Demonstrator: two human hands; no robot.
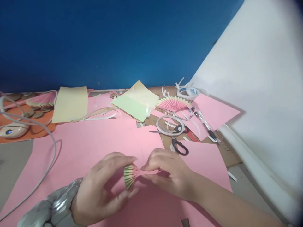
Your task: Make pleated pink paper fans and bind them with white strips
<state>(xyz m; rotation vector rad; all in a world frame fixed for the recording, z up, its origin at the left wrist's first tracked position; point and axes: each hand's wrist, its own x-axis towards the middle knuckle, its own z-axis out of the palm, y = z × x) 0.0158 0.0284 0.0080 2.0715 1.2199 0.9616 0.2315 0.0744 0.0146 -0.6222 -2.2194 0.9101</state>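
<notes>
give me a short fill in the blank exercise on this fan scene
The right hand pinches the small fan where its colour is ____.
Its spread rim sits ____ the thumb and fingers of the left hand.
The handle of the scissors nearest the person is coloured ____.
The wall ahead is coloured ____.

Missing words: pink; between; black; blue

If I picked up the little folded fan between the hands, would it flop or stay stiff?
The folded fan is probably very light, since it looks like thin paper. Its close pleats should keep it fairly stiff lengthwise, while the wide end might squash easily, because its folds spread apart beyond the right hand's pinch.
</notes>
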